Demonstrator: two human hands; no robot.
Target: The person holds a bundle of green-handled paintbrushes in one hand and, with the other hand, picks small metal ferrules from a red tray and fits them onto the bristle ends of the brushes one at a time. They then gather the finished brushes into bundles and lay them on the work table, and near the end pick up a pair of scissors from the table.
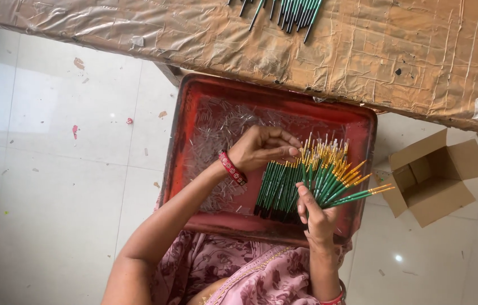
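Pink floral cloth (239,271) covers the person's lap at the bottom edge, and both bare forearms rise from it over a red rectangular plastic tray (363,127) resting on the knees. Her right hand (317,217) is closed around the lower end of a fanned bundle of green pens with gold-coloured tips (307,181), the thumb pressed up against the shafts; the dark ends point toward the lap and the gold tips spread up and to the right, some reaching out to the tray's right rim. Her left hand (261,148), with a red beaded bangle (232,168) at the wrist, is curled with fingertips pinched together at the top of the bundle, touching the tips there. A layer of thin clear slivers (216,127) litters the tray's floor.

Just above the tray's far edge runs the rim of a counter wrapped in crinkled brown plastic film (363,51), with more green pens (290,11) lying at its top edge. To the left, pale floor tiles (52,169) lie open, dotted with small scraps. To the right of the tray, an open brown cardboard box (434,175) sits on the floor, flaps spread, near the counter's edge.
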